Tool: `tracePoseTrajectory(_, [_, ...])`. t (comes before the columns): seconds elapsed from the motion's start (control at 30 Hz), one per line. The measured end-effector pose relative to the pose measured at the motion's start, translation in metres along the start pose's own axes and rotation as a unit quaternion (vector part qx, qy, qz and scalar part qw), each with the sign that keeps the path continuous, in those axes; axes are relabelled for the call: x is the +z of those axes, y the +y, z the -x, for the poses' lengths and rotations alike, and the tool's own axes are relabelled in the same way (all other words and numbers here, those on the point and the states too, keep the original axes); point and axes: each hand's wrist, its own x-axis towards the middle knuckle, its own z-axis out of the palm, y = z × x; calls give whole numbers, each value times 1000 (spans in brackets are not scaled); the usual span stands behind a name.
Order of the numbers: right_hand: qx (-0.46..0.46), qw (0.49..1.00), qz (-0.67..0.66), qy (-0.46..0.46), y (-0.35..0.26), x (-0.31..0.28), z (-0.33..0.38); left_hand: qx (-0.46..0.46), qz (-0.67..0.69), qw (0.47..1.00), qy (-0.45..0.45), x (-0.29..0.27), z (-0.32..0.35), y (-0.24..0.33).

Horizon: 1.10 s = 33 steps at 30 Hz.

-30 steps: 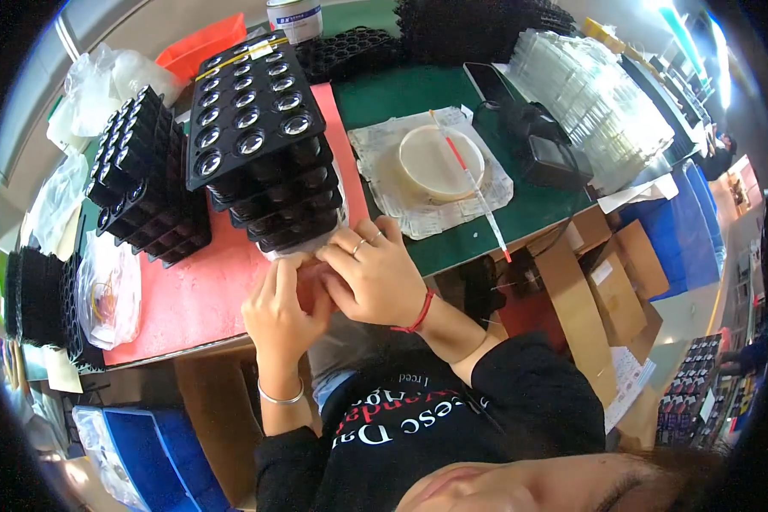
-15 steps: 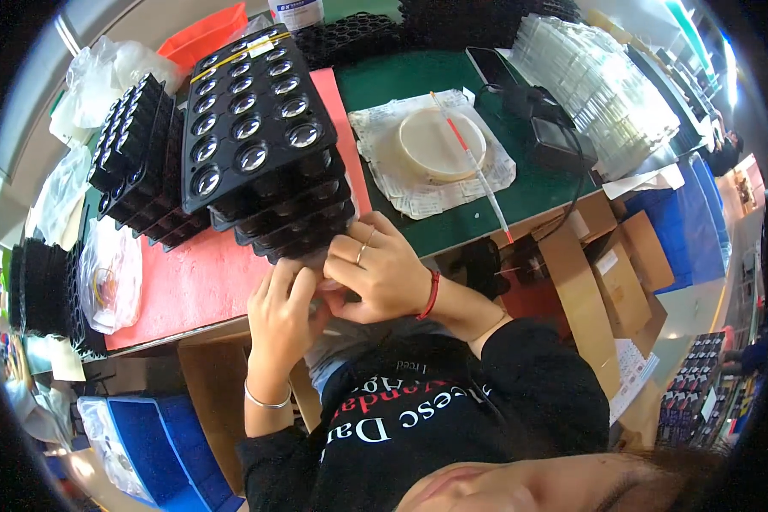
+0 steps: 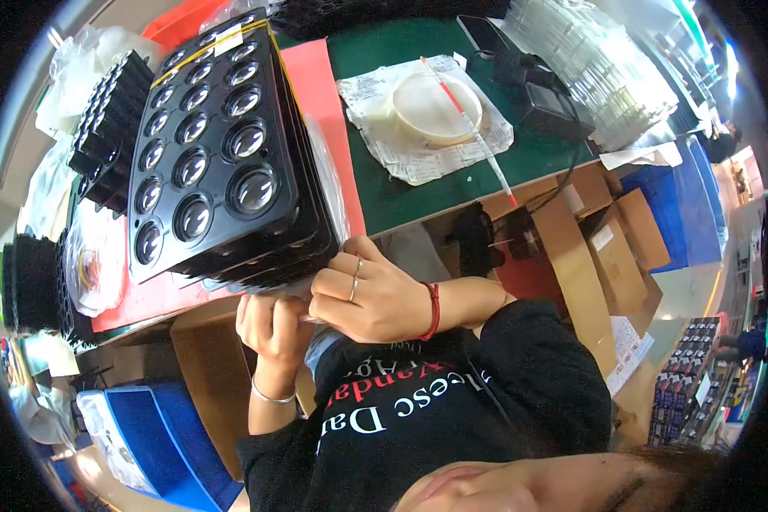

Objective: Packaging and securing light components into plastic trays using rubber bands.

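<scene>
A tall stack of black trays [image 3: 218,235] with round clear lenses in its cups leans toward me at the table's near edge, a yellow band around its far end. Clear plastic film [image 3: 328,175], seemingly a bag, shows along its right side and under its near end. My left hand [image 3: 273,328] is closed, fingers curled, just below the near end of the stack. Beside it my right hand [image 3: 363,294] is closed too, its fingertips pinching close to the left hand's. Both seem to grip the film's edge, though the fingers hide most of it.
Left of the stack stand smaller black lens trays [image 3: 111,119] and a plastic bag [image 3: 94,264]. A white ring-shaped dish [image 3: 435,109] with a red-and-white stick across it lies to the right. Beyond are a phone [image 3: 481,36] and stacked clear trays [image 3: 593,72]. Cardboard boxes [image 3: 602,282] stand below.
The tray stack has come nearer and to the left, its near end rising in view. More clear film shows at its right side. Both hands have shifted slightly down and left, still closed.
</scene>
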Motion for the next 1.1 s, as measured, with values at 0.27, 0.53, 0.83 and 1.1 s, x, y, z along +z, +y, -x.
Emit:
tracePoseTrajectory(0.27, [8,1000,-11,11,-13,-15,5,39,39,998,24,-4,6,10])
tracePoseTrajectory(0.53, [-72,995,63,-19,7,-14,36,13,41,999,-6,-8,26,6])
tracePoseTrajectory(0.83, [-55,990,122,-42,11,-19,39,40,49,994,-94,-28,22,-6])
tracePoseTrajectory(1.1, [-146,983,99,52,34,-6,53,66,46,996,-29,-15,42,-12])
